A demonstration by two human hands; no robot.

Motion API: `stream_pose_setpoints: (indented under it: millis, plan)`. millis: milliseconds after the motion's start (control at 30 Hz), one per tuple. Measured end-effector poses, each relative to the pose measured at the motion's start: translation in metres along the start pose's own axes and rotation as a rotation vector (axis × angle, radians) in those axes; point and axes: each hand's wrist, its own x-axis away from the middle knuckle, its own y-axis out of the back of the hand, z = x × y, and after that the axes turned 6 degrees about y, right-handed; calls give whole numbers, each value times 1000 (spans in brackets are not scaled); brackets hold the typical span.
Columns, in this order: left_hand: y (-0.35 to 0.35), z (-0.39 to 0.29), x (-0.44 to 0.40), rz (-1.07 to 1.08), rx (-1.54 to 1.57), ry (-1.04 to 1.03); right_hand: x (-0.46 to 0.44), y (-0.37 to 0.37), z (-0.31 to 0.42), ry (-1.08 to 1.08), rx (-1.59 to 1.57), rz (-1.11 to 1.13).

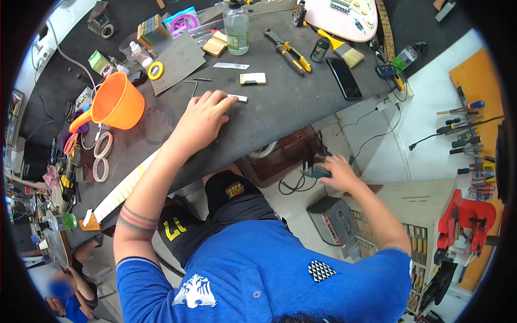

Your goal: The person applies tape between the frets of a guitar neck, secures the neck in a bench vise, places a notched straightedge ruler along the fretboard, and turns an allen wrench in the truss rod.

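My left hand (pixel 202 123) rests on the dark workbench (pixel 277 116), fingers bent and fingertips on a small pale bar (pixel 239 98) that sticks out beyond them. Under my left forearm runs a long strip striped white and yellow (pixel 121 188), like a taped guitar fretboard. A hex key (pixel 192 88) lies just beyond that hand, near a small white-and-yellow box (pixel 253 79) and a clear blade-like strip (pixel 231 65). Off the bench's front edge, my right hand (pixel 338 173) is closed around a dark green object (pixel 321 170); its kind is unclear.
An orange dipper (pixel 118 101) and tape rings (pixel 101 156) stand at left. Pliers (pixel 288 52), a brush (pixel 344 50), a phone (pixel 343 78) and a clear bottle (pixel 236 29) lie farther back. A grey case (pixel 332 220) sits below right. Another person (pixel 75 293) is at lower left.
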Motion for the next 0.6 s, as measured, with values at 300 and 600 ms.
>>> stream_pose_setpoints:
  millis: [300, 600]
  plan:
    - [-24, 40, -69, 65, 75, -212, 102, 129, 165, -136, -695, -257]
    - [-48, 30, -151, -194, 165, -145, 78, 232, 237, 305, -325, -305]
